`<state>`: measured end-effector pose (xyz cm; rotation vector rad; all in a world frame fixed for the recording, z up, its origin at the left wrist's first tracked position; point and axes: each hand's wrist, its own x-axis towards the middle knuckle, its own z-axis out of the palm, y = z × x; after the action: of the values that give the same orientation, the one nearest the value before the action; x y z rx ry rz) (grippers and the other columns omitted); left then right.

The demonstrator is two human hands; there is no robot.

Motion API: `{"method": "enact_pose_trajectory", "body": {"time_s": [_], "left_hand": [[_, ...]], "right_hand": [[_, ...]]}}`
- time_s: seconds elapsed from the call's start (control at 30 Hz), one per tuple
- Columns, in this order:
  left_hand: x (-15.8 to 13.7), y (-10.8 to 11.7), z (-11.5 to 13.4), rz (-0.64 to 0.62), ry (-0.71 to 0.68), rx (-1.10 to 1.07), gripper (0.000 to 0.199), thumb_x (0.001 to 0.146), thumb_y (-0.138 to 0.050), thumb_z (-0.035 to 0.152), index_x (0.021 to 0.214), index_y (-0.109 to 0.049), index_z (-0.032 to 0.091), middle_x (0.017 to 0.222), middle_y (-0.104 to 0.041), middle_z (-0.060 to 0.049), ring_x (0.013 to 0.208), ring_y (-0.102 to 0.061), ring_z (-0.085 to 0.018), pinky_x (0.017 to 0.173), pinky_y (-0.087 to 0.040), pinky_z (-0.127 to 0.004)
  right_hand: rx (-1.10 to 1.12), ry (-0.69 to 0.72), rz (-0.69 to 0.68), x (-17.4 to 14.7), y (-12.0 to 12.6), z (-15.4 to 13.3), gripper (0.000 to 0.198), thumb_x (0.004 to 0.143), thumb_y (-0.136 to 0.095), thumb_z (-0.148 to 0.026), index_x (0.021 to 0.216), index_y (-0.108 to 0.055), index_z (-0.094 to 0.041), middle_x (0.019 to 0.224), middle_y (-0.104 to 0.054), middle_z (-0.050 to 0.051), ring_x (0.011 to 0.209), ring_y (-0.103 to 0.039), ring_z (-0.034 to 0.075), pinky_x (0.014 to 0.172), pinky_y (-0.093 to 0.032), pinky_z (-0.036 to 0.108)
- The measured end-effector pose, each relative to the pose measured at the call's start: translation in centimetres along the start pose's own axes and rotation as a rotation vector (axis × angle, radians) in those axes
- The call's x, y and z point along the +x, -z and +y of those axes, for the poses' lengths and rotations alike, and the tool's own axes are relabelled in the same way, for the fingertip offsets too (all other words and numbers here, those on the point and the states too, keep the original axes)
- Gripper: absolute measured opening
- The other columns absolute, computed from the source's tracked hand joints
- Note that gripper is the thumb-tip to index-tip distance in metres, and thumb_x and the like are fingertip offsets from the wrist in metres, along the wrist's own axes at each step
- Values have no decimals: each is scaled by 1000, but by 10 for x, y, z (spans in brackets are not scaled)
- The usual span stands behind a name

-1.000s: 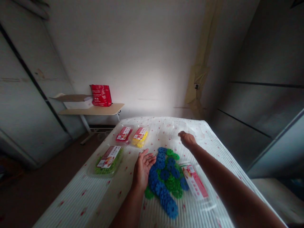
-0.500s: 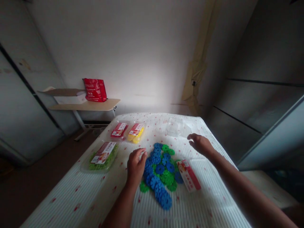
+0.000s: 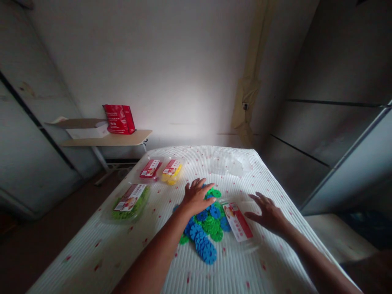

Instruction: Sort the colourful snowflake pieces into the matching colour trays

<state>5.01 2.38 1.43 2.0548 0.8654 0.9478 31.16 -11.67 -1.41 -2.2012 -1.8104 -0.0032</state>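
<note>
Discs of notched blue and green plastic heaped at near centre. Your left hand, fingers spread, is above them, contact unclear; your right hand, empty, is beside clear plastic packaging with red-and-white label. Cup gently; shoving may scatter discs.

One head-worn camera looks forward and down from above the near end of the cloth-covered worktop, whose near edge falls below the frame. The left hand and right hand show nearer the lens than the far edge. The wide view takes in both side edges and both far corners, and faces the wall beyond.
</note>
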Motion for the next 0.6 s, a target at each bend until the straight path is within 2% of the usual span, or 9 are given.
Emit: {"method": "enact_pose_trajectory", "body": {"time_s": [0.1,0.2,0.3,0.4,0.53,0.6], "left_hand": [[19,-13,-5,-56,-2,40,43,55,-76,48,96,-68,38,123,-58,-6,127,-34,-39,103,5,-63],[26,-24,-13,-107,36,48,47,47,-76,58,89,-69,37,120,-59,-7,124,-38,-40,102,-1,-65],[24,-29,-19,-174,64,41,42,47,-76,59,83,-70,36,118,-60,-7,125,-37,-40,102,-4,-65],[19,-29,-20,-212,86,-55,33,52,-75,54,80,-71,36,116,-60,-6,126,-35,-38,105,-2,-61],[14,-24,-20,-224,84,-61,35,51,-77,48,83,-71,38,116,-61,-3,123,-37,-37,106,-7,-58],[9,-22,-19,-246,54,11,37,52,-76,47,88,-70,39,119,-59,-4,122,-38,-37,105,-10,-57]], "right_hand": [[10,8,-66,11,-5,-16,55,76,-58,-52,125,-52,-28,140,-42,13,125,-40,34,89,-39,59],[33,64,-106,17,-10,-19,43,76,-60,-47,114,-59,-28,137,-46,12,123,-42,34,89,-35,62],[78,76,-105,19,-12,-11,26,74,-64,-38,96,-65,-25,135,-49,11,120,-46,31,90,-38,55],[121,56,-145,19,-10,0,13,72,-65,-28,83,-66,-21,134,-50,10,120,-47,29,94,-38,50],[210,123,-149,16,-8,17,9,74,-57,-23,77,-64,-18,130,-53,12,117,-51,26,95,-41,44],[254,171,-85,11,-10,27,12,75,-55,-27,76,-64,-18,122,-59,12,112,-54,25,93,-45,40]]}}
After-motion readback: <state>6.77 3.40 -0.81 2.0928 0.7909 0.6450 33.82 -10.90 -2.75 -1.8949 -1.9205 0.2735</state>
